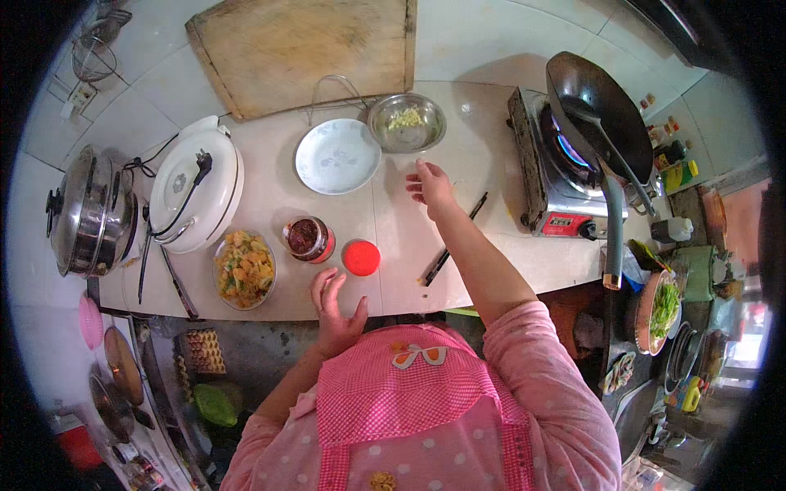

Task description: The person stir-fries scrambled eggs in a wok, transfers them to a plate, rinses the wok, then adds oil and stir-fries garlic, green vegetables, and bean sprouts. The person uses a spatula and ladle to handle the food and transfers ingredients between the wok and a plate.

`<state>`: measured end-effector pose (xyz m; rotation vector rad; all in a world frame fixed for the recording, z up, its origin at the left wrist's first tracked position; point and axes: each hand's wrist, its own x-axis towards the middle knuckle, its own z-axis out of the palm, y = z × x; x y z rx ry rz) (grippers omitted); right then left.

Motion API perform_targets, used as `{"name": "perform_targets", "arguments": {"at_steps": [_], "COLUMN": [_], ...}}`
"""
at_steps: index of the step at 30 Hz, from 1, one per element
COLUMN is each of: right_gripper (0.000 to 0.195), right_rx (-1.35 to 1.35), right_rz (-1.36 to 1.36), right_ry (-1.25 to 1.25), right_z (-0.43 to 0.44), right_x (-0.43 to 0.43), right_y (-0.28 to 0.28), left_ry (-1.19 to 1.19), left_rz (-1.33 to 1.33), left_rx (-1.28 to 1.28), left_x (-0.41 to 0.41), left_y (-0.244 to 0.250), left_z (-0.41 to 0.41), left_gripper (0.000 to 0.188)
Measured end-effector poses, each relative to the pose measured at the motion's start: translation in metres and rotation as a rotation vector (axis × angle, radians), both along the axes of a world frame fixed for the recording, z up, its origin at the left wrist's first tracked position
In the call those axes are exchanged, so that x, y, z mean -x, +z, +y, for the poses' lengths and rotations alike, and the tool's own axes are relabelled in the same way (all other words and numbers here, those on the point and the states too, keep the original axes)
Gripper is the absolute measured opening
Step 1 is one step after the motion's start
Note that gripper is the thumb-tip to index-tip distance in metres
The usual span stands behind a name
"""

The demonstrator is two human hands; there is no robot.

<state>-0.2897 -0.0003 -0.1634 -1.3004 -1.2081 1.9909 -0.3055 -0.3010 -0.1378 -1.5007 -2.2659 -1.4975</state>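
My right hand, empty with fingers apart, hovers just below a steel bowl holding chopped pale pieces, right of a white plate. Near the counter's front edge is my left hand, its fingers spread and nothing in them. Just above it stand a jar of dark red sauce, uncovered, and a red lid. Left of the jar, a dish of fried food rests on the counter. Dark chopsticks lie beneath my right forearm's line. A black wok with a spatula sits tilted over a lit gas stove.
A white electric pan with its plug on top and a steel steamer pot occupy the left. A wooden board leans on the tiled wall. At right are bottles and a basket of greens. The wok handle juts forward.
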Motion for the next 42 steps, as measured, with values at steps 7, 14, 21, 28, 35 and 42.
{"name": "perform_targets", "arguments": {"at_steps": [7, 14, 21, 28, 35, 42], "right_gripper": [0.036, 0.021, 0.040, 0.057, 0.049, 0.016], "right_rx": [-1.119, -1.131, -1.039, -0.841, -0.930, -1.174], "right_rz": [-0.483, -0.884, -1.227, -1.081, -0.968, -0.761], "right_ry": [0.430, 0.393, 0.430, 0.334, 0.361, 0.134], "right_z": [-0.078, -0.085, -0.070, -0.062, -0.058, -0.062], "right_x": [-0.112, -0.156, -0.175, -0.173, -0.181, -0.212], "right_y": [-0.022, -0.031, -0.019, -0.010, -0.024, -0.016], "left_ry": [-0.086, -0.229, -0.305, -0.263, -0.162, -0.117], "left_rz": [-0.079, -0.084, -0.118, -0.106, -0.119, -0.133], "left_rx": [0.045, -0.001, 0.006, -0.025, 0.000, -0.043], "left_x": [-0.005, -0.013, -0.013, -0.005, -0.001, -0.002], "left_y": [-0.003, 0.001, 0.000, -0.004, 0.000, -0.019], "left_z": [0.020, 0.048, 0.055, 0.049, 0.040, 0.047], "left_gripper": [0.046, 0.040, 0.033, 0.032, 0.031, 0.019]}}
